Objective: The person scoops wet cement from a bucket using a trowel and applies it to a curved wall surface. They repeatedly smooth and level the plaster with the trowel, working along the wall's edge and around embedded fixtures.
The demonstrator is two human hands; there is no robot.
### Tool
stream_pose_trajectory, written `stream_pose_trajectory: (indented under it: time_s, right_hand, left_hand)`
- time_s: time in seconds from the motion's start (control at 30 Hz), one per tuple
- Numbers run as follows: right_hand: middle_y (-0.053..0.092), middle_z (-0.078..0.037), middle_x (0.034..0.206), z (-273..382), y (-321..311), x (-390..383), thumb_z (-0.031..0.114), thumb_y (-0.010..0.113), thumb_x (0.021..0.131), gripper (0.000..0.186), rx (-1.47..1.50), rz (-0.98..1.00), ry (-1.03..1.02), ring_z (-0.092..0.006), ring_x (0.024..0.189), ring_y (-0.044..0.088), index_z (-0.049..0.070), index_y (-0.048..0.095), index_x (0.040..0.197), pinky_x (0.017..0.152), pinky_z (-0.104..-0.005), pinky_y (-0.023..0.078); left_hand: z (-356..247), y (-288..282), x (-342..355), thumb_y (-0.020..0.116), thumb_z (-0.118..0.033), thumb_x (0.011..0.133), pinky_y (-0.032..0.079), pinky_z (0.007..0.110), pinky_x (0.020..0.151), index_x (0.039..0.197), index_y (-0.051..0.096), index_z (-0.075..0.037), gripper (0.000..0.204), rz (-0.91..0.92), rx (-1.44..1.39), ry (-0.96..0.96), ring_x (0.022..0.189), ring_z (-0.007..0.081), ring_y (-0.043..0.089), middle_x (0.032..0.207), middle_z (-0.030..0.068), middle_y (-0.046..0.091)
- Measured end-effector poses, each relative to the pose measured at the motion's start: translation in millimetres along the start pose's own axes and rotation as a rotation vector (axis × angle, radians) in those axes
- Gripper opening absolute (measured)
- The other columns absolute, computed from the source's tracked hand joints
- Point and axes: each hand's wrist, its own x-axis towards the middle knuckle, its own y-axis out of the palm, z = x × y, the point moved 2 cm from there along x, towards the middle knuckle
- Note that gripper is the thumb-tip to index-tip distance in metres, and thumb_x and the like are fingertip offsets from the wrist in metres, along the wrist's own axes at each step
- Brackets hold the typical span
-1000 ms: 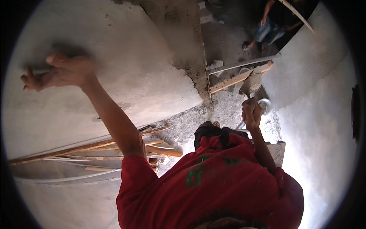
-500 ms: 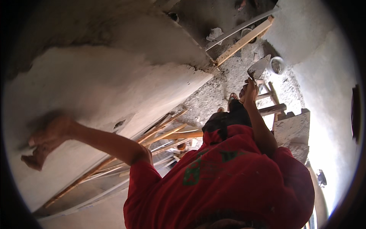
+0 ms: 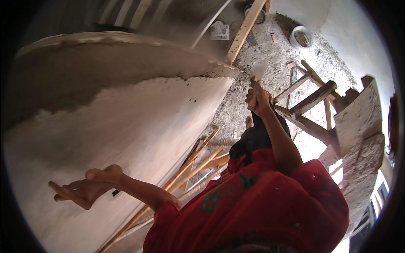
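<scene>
My right hand is wrapped round the wooden handle of a trowel, in front of my body. The trowel's blade points away from me and is smeared by motion. Out to the left, my left hand holds nothing, and its fingers are apart. It is close to the pale lower part of a wall; I cannot tell whether it touches. Darker, damp-looking plaster covers the wall's upper part, with a ragged lower edge.
A wooden trestle and a mortar-crusted board stand at the right. A white bucket sits farther off on the rubble-strewn floor. A long timber slants beyond the wall's end. Loose wooden strips lie along its foot.
My left hand has come back from the wall towards me, its fingers spreading. My right hand has shifted left with the trowel. The view has turned, showing more trestle and the wall's top edge.
</scene>
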Motion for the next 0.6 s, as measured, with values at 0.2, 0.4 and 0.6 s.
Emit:
stream_pose_trajectory:
  time_s: [0.2,0.4,0.6]
  right_hand:
    - [0.041,0.007,0.059,-18,-50,32,0.045,0.051,0.106,0.035,0.006,0.303,0.026,-0.0048,0.042,0.035,0.012,0.054,0.093,0.036,-0.0212,0.030]
    - [0.044,0.003,0.062,-93,-89,8,0.050,0.048,0.106,0.042,-0.158,0.422,-0.150,-0.0084,0.040,0.037,0.009,0.054,0.099,0.034,-0.0234,0.031]
    - [0.044,0.003,0.063,-153,-105,-21,0.050,0.055,0.104,0.045,-0.232,0.375,-0.250,-0.0087,0.043,0.040,0.005,0.050,0.110,0.038,-0.0254,0.036]
  left_hand:
    - [-51,-22,-170,0.048,-0.031,0.106,0.007,0.062,0.125,0.126,0.027,-0.004,0.040,-0.193,0.058,-0.030,0.140,0.0410,0.043,0.144,0.0182,0.032]
    - [-46,18,-279,0.050,-0.035,0.104,0.015,0.067,0.119,0.146,0.027,-0.002,0.058,-0.317,0.179,-0.137,0.144,0.0534,0.030,0.150,0.0245,0.032]
    - [-50,9,-273,0.060,-0.044,0.097,0.017,0.065,0.121,0.140,0.041,-0.007,0.059,-0.356,-0.053,-0.104,0.142,0.0466,0.039,0.140,0.0189,0.048]
